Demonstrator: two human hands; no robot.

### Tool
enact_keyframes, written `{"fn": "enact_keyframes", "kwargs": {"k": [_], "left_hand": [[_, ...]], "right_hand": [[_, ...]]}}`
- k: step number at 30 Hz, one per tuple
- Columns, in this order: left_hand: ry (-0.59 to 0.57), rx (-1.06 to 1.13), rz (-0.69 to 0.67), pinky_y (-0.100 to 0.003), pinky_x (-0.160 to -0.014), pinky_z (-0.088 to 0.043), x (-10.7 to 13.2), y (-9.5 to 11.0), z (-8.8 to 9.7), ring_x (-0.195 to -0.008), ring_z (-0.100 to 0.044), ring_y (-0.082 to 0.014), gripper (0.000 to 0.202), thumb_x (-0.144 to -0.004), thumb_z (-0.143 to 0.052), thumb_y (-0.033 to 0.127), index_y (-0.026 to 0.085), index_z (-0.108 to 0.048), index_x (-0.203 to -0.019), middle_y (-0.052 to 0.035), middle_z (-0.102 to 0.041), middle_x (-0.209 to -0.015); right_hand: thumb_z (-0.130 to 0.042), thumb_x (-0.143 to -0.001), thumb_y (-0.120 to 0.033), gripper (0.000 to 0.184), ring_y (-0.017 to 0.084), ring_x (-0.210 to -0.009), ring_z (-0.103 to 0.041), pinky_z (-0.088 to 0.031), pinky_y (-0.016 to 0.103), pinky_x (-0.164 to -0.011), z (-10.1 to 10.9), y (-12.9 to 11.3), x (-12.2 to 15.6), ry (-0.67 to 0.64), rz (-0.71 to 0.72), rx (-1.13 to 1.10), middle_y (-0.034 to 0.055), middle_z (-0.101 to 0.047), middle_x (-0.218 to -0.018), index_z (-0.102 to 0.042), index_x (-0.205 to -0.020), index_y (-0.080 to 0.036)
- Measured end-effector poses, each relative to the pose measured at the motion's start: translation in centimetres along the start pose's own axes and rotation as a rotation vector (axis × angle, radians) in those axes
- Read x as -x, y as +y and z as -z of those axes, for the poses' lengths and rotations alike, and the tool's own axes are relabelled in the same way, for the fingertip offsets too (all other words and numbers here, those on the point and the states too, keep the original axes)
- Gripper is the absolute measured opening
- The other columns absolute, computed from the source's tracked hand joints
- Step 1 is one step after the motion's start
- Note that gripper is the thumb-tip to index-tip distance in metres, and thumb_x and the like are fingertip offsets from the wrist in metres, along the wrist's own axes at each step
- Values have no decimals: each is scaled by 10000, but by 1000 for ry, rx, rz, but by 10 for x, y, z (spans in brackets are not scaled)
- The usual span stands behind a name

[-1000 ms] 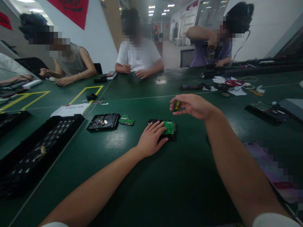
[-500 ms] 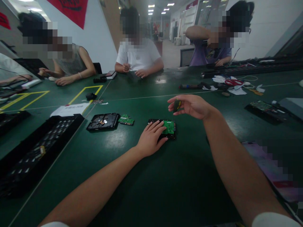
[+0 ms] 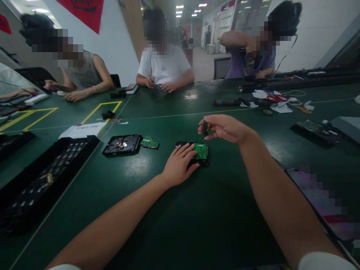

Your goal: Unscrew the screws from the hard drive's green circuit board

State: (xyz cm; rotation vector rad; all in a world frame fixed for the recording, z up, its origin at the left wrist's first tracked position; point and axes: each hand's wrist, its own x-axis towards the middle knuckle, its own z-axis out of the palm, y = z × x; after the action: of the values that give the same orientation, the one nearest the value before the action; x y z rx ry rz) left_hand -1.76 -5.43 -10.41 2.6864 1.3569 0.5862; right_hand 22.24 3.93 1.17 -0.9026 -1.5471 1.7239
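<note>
My left hand (image 3: pixel 180 167) lies over a black hard drive (image 3: pixel 203 162), fingers spread on its upper face and the thumb along the near edge. The drive's green circuit board (image 3: pixel 201 150) faces up, partly hidden beneath the fingers. Above the drive's far right corner, my right hand (image 3: pixel 223 128) pinches the dark, yellow-marked handle of a small screwdriver (image 3: pixel 206 128). Its thin shaft is hard to make out, so I cannot tell whether the tip touches the drive. To the left are another hard drive (image 3: pixel 122 144) and a loose green circuit board (image 3: pixel 149 142).
A long black tray (image 3: pixel 87 144) stands at the left, beside a white paper sheet (image 3: pixel 81 130). At the right lie a drive with an exposed board (image 3: pixel 312 127) and a pinkish device (image 3: pixel 317 198). Several people sit across the green table (image 3: pixel 197 217).
My right hand has shifted slightly left and down, and the screwdriver handle looks turned in its fingers. My left hand and the hard drive stay where they were.
</note>
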Motion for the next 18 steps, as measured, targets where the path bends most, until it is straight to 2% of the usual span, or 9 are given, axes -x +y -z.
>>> {"fn": "enact_keyframes", "kwargs": {"k": [8, 13, 18], "left_hand": [[4, 9, -2, -552, -1316, -276, -1, -1, 0, -1600, -349, -288, 493, -1061, -538, 508, 236, -559, -1473, -86, -472, -1664], [1, 12, 0, -560, -1316, -268, -1, 1, 1, -1598, -353, -290, 501, -1065, -528, 517, 237, -555, -1479, -91, -473, -1663], [-2, 5, 1, -558, -1318, -268, -1, 1, 0, -1598, -352, -291, 506, -1066, -526, 516, 227, -554, -1481, -88, -472, -1664]], "right_hand": [[-849, -863, -482, 327, 276, -1049, -720, -662, 352, -728, -1, -6, 3, 46, -15, 41, 109, -759, -1049, -676, -924, -211], [-868, -849, -451, 327, 248, -979, -717, -656, 366, -749, -3, -6, 3, 113, 3, 40, 72, -736, -966, -647, -887, -213], [-816, -895, -396, 231, 239, -958, -710, -650, 361, -768, -3, -7, 1, 130, 29, 15, 86, -750, -982, -686, -890, -205]]}}
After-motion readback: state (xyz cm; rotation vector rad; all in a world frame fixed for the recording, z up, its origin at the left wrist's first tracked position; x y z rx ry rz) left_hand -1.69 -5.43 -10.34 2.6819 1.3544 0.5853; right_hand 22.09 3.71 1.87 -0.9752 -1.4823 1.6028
